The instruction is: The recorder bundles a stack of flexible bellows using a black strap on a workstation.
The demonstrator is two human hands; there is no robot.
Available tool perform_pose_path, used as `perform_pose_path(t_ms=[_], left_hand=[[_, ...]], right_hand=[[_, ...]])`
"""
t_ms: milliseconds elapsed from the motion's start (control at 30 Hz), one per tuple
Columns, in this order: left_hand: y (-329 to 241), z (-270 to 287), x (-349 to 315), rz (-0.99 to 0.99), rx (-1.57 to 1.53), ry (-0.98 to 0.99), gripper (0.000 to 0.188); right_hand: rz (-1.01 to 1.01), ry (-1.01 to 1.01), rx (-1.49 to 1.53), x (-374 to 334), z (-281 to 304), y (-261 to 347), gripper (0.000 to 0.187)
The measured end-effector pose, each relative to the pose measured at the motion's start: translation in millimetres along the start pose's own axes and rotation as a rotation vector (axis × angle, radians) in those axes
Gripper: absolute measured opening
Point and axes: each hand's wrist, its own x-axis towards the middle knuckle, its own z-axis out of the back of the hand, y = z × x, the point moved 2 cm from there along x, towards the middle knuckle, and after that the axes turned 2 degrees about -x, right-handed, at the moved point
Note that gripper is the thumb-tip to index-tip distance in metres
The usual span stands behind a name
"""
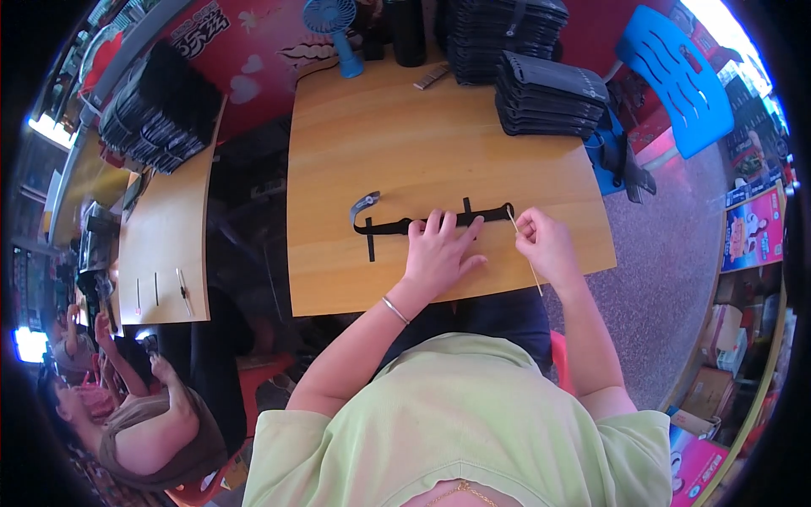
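Note:
A narrow black strap [387, 228] lies across the wooden table, its greyish left end [365, 203] curled up and its right end [508, 210] bent into a small loop. My left hand [435, 253] lies flat on the middle of the strap with fingers spread, covering part of it. Beside the looped end, my right hand [545, 245] is closed in a pinch on a thin pale stick [536, 277]. The stick's upper tip is at the loop; its lower end sticks out below the hand. Two short black strips [371, 247] cross the strap's line on the tabletop.
Stacks of folded black items [549, 97] stand at the table's far right, near a black bottle [407, 34] and a small blue fan [338, 38]. A blue chair [676, 80] is at the right. Another person [160, 422] sits by a second table [173, 228] on the left.

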Motion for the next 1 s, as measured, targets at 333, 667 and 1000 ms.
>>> perform_pose_path(t_ms=[333, 667, 1000], left_hand=[[0.9, -2.4, -0.3, 0.006, -0.003, -0.011, 0.059], [1.1, -1.2, -0.8, 0.013, -0.006, -0.028, 0.058], [4.2, -0.9, -3.4, 0.029, -0.095, -0.011, 0.061]], right_hand=[[0.017, -0.090, -0.020, 9.6, -13.9, -6.7, 0.016], [0.025, -0.227, -0.206, 30.2, -31.2, -14.2, 0.027], [0.124, -0.316, -0.060, 17.7, -31.8, -28.1, 0.042]])
